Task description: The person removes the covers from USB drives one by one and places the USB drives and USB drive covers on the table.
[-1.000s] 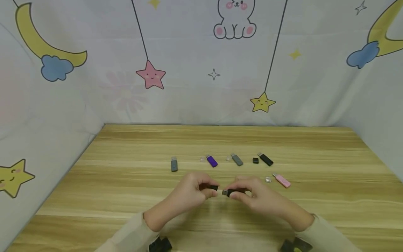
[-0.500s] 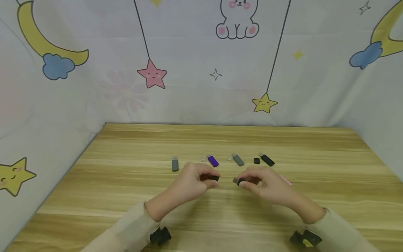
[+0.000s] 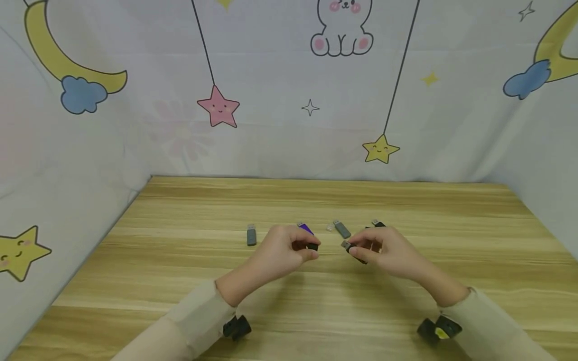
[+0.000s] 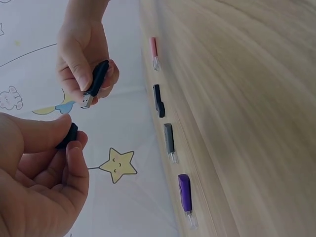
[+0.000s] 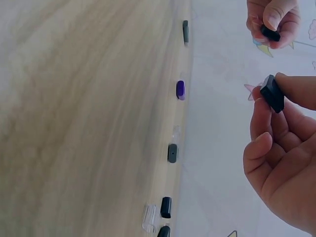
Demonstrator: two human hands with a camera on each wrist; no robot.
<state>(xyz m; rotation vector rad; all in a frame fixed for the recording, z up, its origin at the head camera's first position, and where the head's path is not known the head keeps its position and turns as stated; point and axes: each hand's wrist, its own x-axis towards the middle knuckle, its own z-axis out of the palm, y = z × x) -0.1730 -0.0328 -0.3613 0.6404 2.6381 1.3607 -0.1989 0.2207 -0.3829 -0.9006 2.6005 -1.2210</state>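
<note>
My left hand [image 3: 284,250] pinches a small black cap [image 4: 69,136] between thumb and fingertips. Opposite it, my right hand [image 3: 395,253] grips a black USB flash drive [image 4: 100,76], its metal plug bare and pointing towards the left hand. A short gap separates cap and plug. Both hands are held up above the wooden table [image 3: 289,311], as the two wrist views show. In the right wrist view the body of the drive stands out between thumb and fingers, and the far hand with the cap is at the top.
Behind the hands lie a grey flash drive [image 3: 251,235], a purple one [image 3: 304,228], another grey one [image 3: 341,229] and a black one [image 3: 378,223]. A pink drive [image 4: 153,48] shows in the left wrist view. Clear caps [image 5: 150,217] lie beside some. A printed cloth [image 3: 271,150] hangs behind.
Both hands have moved away from the body, and the gap between cap and plug has widened. The right hand now covers the pink drive in the head view.
</note>
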